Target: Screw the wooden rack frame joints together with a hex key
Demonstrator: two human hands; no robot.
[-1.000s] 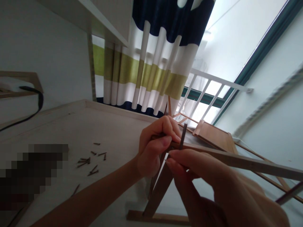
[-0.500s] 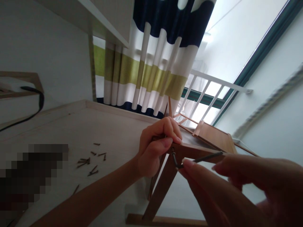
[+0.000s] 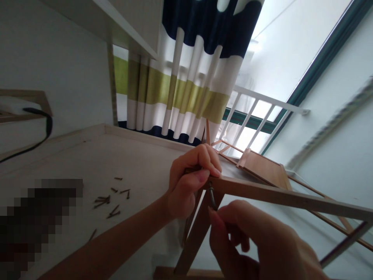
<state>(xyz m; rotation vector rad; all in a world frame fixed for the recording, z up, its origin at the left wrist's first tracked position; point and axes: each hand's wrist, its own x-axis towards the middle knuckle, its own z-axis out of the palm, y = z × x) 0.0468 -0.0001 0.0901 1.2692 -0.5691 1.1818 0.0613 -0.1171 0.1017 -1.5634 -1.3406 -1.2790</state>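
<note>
Most of the key (image 3: 213,203) was hidden by the right hand (image 3: 262,237); only one short length showed, so its full shape couldn't be read. Left hand (image 3: 188,186) covered the end of the frame (image 3: 276,195). Lower left pixelated, unreadable. Right forearm cut off at bottom edge. Counted: two hands, one key, one frame; roughly ten loose screws (image 3: 101,200) left of centre, clump too tangled for an exact number. Key was thin, dark, slightly shiny, at centre of frame, tip at the rail's joint. Right fingers pinched the key; left fingers clamped around the frame. Frame was brown wood.
</note>
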